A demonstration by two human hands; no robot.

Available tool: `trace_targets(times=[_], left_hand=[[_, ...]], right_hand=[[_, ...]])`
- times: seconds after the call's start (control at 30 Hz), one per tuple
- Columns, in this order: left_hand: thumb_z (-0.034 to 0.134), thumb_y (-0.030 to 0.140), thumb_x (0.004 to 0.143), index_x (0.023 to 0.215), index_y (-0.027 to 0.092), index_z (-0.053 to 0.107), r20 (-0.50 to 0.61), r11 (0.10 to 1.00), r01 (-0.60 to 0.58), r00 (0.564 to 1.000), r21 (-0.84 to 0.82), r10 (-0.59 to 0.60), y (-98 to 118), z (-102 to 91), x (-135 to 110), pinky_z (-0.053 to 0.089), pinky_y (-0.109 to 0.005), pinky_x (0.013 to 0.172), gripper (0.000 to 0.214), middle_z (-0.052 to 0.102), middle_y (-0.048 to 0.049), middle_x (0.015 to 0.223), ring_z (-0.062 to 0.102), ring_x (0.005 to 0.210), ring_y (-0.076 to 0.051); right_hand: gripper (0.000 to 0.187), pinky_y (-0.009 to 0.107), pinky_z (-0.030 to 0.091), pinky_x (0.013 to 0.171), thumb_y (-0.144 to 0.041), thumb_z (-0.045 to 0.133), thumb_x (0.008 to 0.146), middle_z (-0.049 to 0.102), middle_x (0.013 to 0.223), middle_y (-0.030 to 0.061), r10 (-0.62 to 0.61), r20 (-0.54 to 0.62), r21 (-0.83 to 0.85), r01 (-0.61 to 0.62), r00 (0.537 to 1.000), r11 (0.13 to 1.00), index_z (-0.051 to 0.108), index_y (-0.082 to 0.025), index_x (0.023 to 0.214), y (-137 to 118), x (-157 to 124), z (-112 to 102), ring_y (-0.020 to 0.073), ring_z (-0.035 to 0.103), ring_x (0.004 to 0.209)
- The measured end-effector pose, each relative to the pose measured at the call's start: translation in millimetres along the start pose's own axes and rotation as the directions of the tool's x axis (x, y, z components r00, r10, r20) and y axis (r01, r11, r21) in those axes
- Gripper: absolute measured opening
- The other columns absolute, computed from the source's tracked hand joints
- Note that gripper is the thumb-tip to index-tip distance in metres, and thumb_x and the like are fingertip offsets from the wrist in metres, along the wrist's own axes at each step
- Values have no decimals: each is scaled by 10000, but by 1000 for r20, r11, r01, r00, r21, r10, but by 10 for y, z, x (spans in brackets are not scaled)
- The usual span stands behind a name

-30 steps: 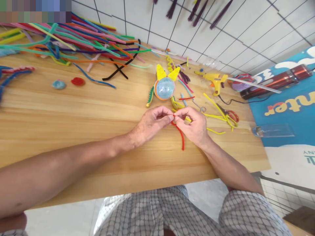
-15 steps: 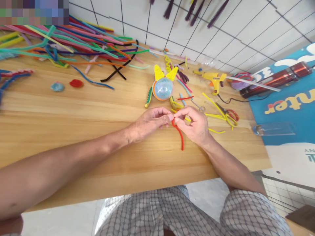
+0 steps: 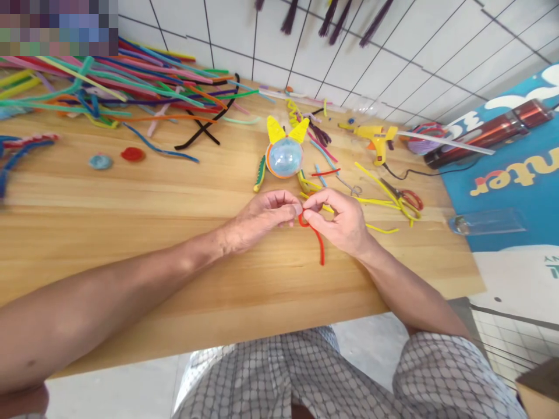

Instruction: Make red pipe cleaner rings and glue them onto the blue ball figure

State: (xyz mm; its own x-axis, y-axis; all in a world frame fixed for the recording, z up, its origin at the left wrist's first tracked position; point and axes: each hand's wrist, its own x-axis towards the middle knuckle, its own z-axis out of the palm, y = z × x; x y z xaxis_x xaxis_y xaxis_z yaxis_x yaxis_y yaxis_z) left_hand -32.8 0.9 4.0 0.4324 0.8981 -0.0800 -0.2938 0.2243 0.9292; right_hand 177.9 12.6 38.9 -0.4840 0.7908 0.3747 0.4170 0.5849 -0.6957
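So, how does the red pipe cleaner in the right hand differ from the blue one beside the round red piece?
The red pipe cleaner is pinched in the right hand, while the blue pipe cleaner lies on the table. The red one turns sharply near the hand; the blue one curves gently. Both are thin strands.

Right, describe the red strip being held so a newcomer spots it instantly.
Over the table, the left hand and right hand nearly meet. At their fingertips is the red strip, its tail free. Unlike the nearly straight red scrap beyond, it curves.
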Motion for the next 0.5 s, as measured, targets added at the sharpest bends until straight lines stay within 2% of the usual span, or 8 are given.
trace_targets(times=[0.17, 0.33, 0.5], left_hand=[[814, 404, 841, 854, 183, 682, 6, 999, -16, 1000, 34, 15, 14, 8, -12, 490, -299, 765, 259, 667, 14, 771, 565, 710, -120], [789, 389, 844, 855, 190, 674, 4, 997, -23, 1000, 79, 22, 16, 12, -13, 489, -301, 755, 229, 664, 16, 766, 564, 705, -125], [778, 382, 835, 855, 192, 670, 6, 995, -30, 1000, 93, 29, 26, 22, -17, 487, -287, 725, 220, 676, 10, 781, 553, 697, -117]], right_hand=[[9, 294, 574, 708, -241, 722, 944, 769, 798, -27, 6, 28, 28, -7, 1000, 1000, 730, -244, 940, -20, 8, -28, 144, 687, 701], [134, 314, 564, 729, -283, 626, 1009, 769, 831, -5, 56, 47, 23, -57, 997, 998, 736, -248, 941, -15, 7, -48, 168, 695, 751], [178, 328, 559, 768, -335, 609, 1039, 774, 865, 6, 69, 56, 6, -69, 996, 998, 732, -250, 943, 9, -3, -33, 176, 678, 771]])
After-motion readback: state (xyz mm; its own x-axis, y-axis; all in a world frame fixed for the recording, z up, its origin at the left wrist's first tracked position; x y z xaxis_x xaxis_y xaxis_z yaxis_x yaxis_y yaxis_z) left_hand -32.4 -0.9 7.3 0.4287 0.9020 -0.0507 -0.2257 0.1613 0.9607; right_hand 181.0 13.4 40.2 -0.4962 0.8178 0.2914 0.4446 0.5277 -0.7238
